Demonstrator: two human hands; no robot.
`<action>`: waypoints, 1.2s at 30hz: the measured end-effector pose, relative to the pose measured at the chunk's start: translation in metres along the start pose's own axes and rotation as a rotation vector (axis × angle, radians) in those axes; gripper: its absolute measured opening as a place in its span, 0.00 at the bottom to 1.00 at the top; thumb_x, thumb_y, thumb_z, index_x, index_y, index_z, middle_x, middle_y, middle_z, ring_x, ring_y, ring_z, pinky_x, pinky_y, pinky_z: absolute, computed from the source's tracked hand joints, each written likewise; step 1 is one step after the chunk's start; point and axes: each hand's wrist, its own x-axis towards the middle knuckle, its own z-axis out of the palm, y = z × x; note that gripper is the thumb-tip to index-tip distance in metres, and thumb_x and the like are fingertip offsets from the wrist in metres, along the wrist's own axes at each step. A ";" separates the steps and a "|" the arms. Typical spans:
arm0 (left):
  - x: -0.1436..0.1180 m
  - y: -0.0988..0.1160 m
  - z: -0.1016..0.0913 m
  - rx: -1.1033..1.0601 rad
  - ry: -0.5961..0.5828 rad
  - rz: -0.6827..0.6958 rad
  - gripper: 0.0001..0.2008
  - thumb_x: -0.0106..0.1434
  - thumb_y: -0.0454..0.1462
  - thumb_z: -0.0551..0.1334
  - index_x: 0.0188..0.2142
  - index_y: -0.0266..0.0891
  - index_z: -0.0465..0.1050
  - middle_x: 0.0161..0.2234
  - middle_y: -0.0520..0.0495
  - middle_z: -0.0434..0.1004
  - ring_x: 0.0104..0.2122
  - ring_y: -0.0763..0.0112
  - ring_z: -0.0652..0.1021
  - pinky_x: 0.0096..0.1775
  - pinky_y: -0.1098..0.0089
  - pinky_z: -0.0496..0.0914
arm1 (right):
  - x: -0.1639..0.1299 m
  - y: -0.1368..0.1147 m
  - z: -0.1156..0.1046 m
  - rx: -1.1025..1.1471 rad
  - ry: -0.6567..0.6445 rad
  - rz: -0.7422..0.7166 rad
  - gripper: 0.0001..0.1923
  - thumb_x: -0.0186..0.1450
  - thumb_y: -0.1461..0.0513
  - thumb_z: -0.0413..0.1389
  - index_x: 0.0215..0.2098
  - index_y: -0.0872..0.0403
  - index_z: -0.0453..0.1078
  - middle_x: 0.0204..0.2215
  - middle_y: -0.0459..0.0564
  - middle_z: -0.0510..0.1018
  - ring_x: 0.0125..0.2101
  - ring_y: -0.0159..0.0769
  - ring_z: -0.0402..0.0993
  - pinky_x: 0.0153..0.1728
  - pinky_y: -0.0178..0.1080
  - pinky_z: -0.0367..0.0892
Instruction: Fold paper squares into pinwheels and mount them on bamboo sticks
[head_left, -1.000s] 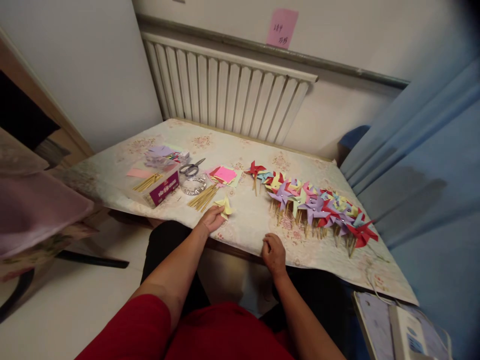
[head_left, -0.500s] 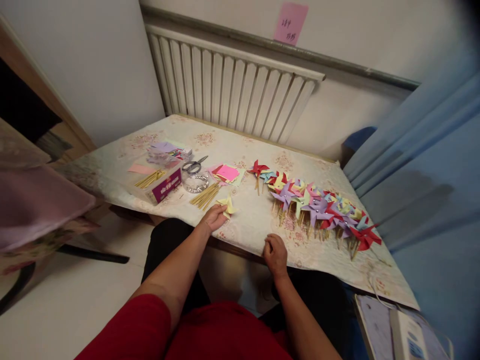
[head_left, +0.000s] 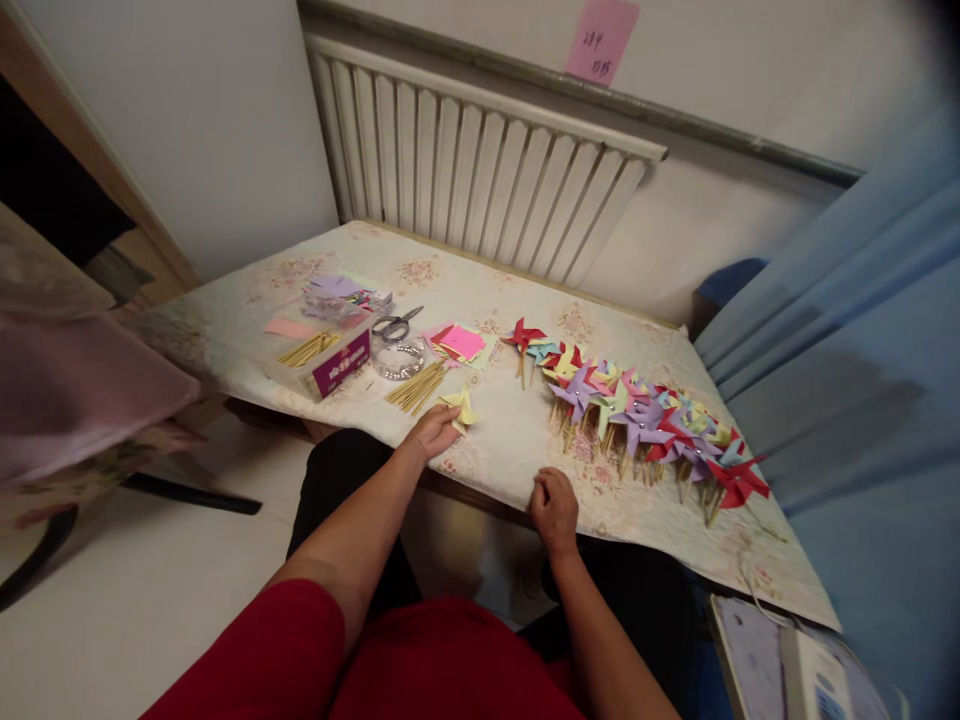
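Two hands work at the floral-clothed desk (head_left: 247, 330): the left hand (head_left: 433, 432) pinches a pale-yellow folded paper pinwheel (head_left: 459, 407) near the front edge; the right hand (head_left: 553, 508) rests loosely curled, apparently empty.

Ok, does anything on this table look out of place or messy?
Nothing stands out. The left hand holds a yellow pinwheel flat, the sticks lie bundled, and the finished pinwheels overlap in one tidy row.
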 end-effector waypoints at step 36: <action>-0.047 -0.001 -0.008 0.183 -0.074 -0.079 0.19 0.46 0.37 0.76 0.37 0.32 0.79 0.33 0.40 0.83 0.34 0.63 0.82 0.42 0.66 0.73 | 0.057 -0.042 0.050 0.209 -0.206 0.236 0.11 0.65 0.61 0.50 0.32 0.54 0.74 0.29 0.50 0.78 0.31 0.38 0.73 0.36 0.38 0.67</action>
